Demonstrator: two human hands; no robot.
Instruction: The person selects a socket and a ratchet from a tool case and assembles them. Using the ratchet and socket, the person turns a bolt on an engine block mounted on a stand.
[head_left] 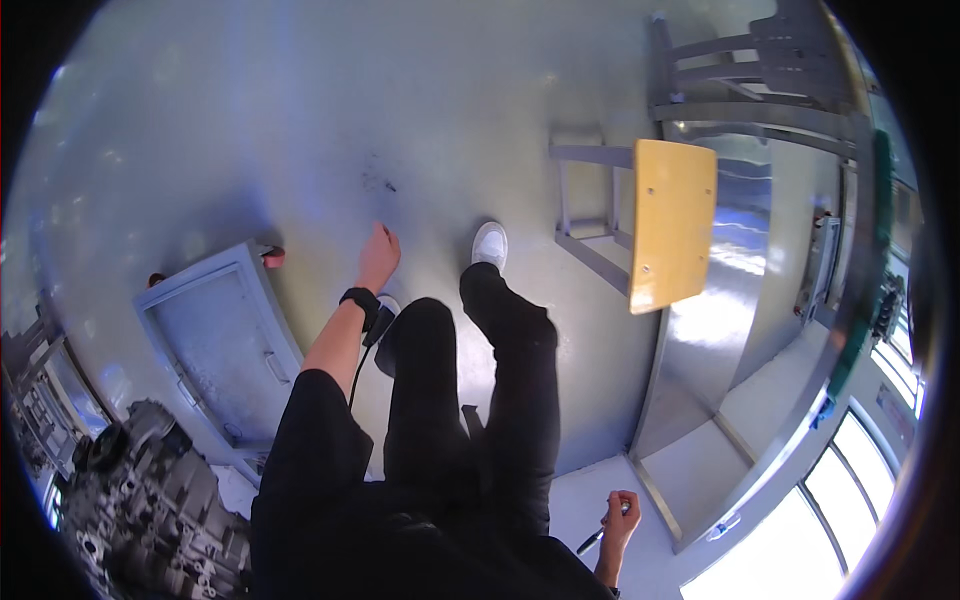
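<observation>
My left hand (pixel 380 260) hangs in front of my left leg, above the grey floor. Its fingers are together and loosely curled, and no object shows in them. A black band (pixel 361 300) goes round that wrist, with a small black box (pixel 380 322) and a thin cord beside it. Out at the lower right, my right hand (pixel 623 508) is closed round a slim, dark, pen-like tool (pixel 590 543) with a light-coloured end. The tool slants down and to the left out of the fist; its exact kind is too small to make out.
At the left stands a low grey metal cart (pixel 215 340) with red casters; a metal engine or gearbox block (pixel 150 500) is nearer. To the right are a chair with a yellow wooden seat (pixel 675 225) and a metal-framed bench (pixel 690 400). A small dark bit (pixel 390 186) lies ahead.
</observation>
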